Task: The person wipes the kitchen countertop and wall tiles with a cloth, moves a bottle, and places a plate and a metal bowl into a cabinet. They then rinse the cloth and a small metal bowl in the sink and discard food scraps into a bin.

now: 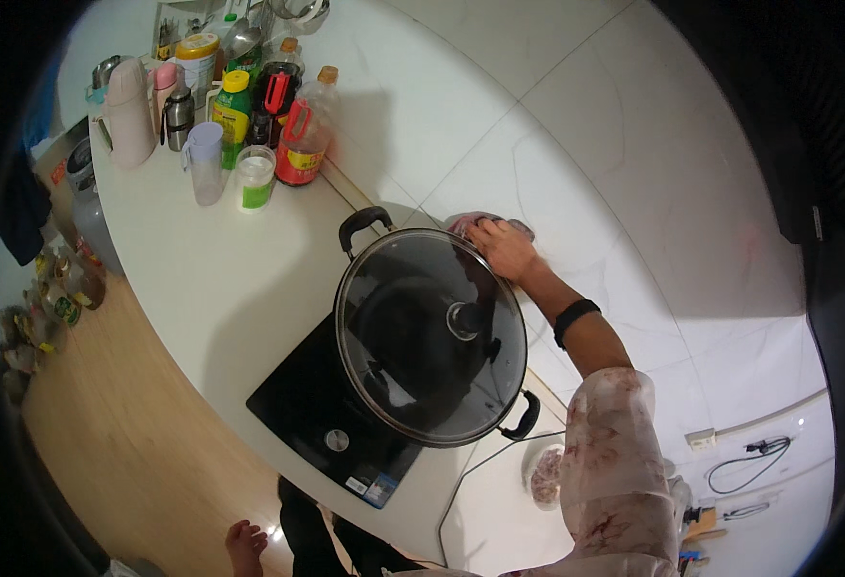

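Observation:
My right hand reaches past the far rim of a large pot and presses on a crumpled reddish-grey cloth by the tiled wall. Part of the cloth is hidden under the fingers and behind the pot. A glass lid with a black knob covers the black two-handled pot. The pot stands on a black induction cooker, overhanging its far side. At the lower left, my left hand hangs below the counter edge, fingers loosely curled and apart, holding nothing.
Sauce bottles, a white-lidded jar, a lilac jug and a pale flask crowd the counter's left end. A power cord crosses the white counter. Reddish food in a clear bowl or bag lies near my sleeve.

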Motion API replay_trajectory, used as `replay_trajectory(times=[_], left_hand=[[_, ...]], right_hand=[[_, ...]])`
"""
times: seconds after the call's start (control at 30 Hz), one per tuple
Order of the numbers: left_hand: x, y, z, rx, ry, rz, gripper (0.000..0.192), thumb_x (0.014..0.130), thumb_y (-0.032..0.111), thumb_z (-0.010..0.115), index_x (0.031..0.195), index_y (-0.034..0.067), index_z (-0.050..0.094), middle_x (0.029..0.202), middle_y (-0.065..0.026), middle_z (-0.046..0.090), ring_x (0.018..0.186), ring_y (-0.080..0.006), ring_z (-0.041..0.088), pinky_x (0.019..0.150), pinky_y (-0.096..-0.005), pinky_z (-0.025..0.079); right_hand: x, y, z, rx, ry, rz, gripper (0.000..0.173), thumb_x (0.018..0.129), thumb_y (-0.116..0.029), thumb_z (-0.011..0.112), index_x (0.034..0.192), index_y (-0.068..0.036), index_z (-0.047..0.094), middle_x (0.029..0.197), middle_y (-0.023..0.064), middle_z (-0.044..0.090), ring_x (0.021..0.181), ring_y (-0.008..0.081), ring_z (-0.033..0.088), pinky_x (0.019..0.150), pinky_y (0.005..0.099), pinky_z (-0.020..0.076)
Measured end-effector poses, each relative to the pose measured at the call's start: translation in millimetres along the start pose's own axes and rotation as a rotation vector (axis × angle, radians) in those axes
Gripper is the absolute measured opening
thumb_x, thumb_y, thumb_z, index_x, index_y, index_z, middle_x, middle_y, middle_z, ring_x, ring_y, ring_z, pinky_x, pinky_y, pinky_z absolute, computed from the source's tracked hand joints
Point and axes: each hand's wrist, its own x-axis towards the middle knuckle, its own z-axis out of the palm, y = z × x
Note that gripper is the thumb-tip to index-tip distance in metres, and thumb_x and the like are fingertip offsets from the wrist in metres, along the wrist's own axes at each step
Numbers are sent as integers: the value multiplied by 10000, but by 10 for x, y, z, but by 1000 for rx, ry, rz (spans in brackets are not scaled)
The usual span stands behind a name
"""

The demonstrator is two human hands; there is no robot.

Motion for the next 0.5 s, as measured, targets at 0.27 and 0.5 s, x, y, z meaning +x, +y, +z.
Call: replay_trajectory(times=[0.27, 0.5], left_hand=[[-55, -178, 48, -8, -15, 13, 167, 933, 170, 513, 1068, 74, 535, 867, -79, 599, 682, -195, 610, 594, -312, 511], [-248, -119, 234, -28, -45, 74, 201, 927, 155, 516, 1095, 44, 536, 866, -113, 614, 684, -200, 623, 594, -299, 522]], right_hand=[[-548, -74, -103, 21, -56, -20, 435, 841, -161, 500, 1258, -46, 537, 1252, 16, 529, 1040, 177, 497, 880, 284, 403], [-1046, -107, -59, 178, -187, 88, 491, 834, -142, 556, 1319, -119, 482, 1161, 56, 544, 1004, 224, 528, 898, 330, 444]])
